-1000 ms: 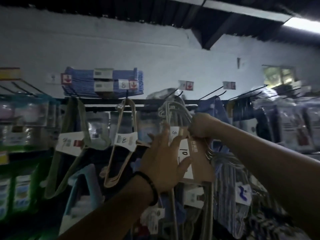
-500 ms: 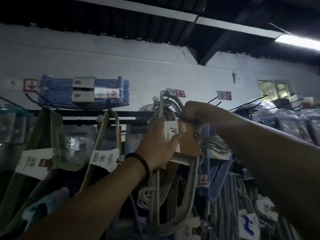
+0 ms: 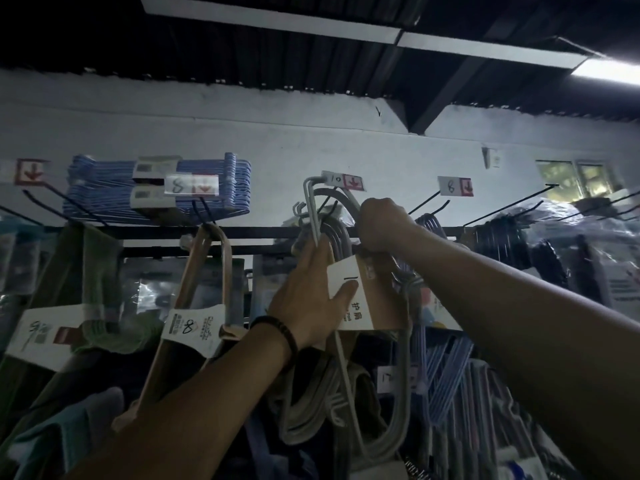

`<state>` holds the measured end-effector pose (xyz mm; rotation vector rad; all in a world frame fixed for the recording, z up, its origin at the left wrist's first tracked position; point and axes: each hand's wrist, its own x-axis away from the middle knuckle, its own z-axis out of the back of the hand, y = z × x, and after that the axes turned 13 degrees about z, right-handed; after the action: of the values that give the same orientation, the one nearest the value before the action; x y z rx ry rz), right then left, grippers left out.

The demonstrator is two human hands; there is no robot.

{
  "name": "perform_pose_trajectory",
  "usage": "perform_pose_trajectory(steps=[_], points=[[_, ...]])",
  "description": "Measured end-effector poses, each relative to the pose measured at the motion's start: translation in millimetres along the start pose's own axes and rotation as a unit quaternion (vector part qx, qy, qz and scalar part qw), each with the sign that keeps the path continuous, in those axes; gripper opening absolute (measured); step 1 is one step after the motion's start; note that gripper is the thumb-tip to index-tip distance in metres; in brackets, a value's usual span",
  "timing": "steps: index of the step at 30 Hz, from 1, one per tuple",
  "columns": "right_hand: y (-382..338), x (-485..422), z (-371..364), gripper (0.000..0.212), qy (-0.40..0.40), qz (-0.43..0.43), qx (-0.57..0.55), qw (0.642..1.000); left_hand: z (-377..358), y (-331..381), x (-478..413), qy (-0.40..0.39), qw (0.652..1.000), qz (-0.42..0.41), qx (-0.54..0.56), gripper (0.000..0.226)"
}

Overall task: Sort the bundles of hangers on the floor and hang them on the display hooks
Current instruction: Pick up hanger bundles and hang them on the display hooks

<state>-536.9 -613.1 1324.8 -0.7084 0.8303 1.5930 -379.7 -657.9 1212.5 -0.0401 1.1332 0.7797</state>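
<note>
I count one left hand, one right hand, four arrow-marked tags, one grey hanger bundle, perhaps two blue bundles.

The scene is dim, lit mostly by a ceiling light glaring at the upper right and a small overexposed window; the white wall catches a cool wash. Lower goods sink into shadow. The hanger bundles at left look soft and blurred, and lines bow toward the wide-angle edges.
</note>
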Motion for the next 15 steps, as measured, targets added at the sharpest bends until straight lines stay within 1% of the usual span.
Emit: perform_pose_trajectory(steps=[2, 3, 5, 6, 8, 10, 12, 15], points=[[0, -6, -12, 0.011, -0.004, 0.001, -0.011, 1.0, -2, -6, -8, -0.003, 1.0, 0.004, -0.005, 0.081], [0, -10, -19, 0.012, -0.015, 0.0, -0.02, 1.0, -3, -9, -11, -0.004, 1.0, 0.004, -0.013, 0.08], [-1, -17, -31, 0.009, -0.035, 0.001, -0.023, 0.999, -4, -16, -18, -0.006, 0.999, 0.011, -0.038, 0.081], [-1, -18, -36, 0.011, -0.037, 0.006, -0.016, 0.999, -4, -18, -22, -0.005, 0.999, 0.016, -0.049, 0.082], [-3, -23, -46, 0.022, -0.023, 0.008, -0.022, 0.999, -3, -23, -32, 0.008, 0.997, 0.014, -0.072, 0.085], [-5, -26, -56, 0.027, -0.003, 0.002, -0.037, 0.999, -3, -28, -41, 0.016, 0.995, 0.014, -0.098, 0.089], [-6, -25, -68, 0.026, 0.012, -0.003, -0.036, 0.999, -4, -34, -44, 0.003, 0.993, 0.023, -0.113, 0.093], [0, -15, -87, 0.021, 0.014, -0.042, -0.084, 0.996, -14, -45, -37, -0.024, 0.987, 0.035, -0.152, 0.098]])
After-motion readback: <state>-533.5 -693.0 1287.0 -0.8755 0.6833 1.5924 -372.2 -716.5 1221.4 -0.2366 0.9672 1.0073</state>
